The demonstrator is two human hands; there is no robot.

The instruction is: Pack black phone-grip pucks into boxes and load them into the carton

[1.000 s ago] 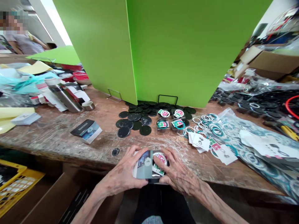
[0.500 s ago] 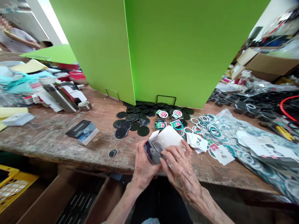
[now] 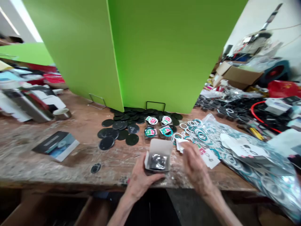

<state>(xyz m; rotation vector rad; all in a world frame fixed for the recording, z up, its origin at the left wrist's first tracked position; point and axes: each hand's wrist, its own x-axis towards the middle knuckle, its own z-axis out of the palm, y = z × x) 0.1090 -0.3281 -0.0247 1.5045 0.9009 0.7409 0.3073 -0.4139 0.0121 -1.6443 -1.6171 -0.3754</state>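
My left hand is wrapped round a small box near the front of the table. Its white lid flap stands up, and a dark item in shiny clear plastic lies inside. Smeared by motion, my right hand is over the printed white cards to the right of the box; whether its fingers hold one I cannot tell. Behind the box lie several clear packets with teal or white rings and pink-green labels. Several black discs lie to their left.
A dark printed box and a single small disc lie on the left. A steel flask and a cup stand behind. Green boards rise at the back. A plastic bag of rings covers the right side.
The box's lid now stands open with its contents showing. My right hand has left the box and moved right to the cards. The view has turned to the right.
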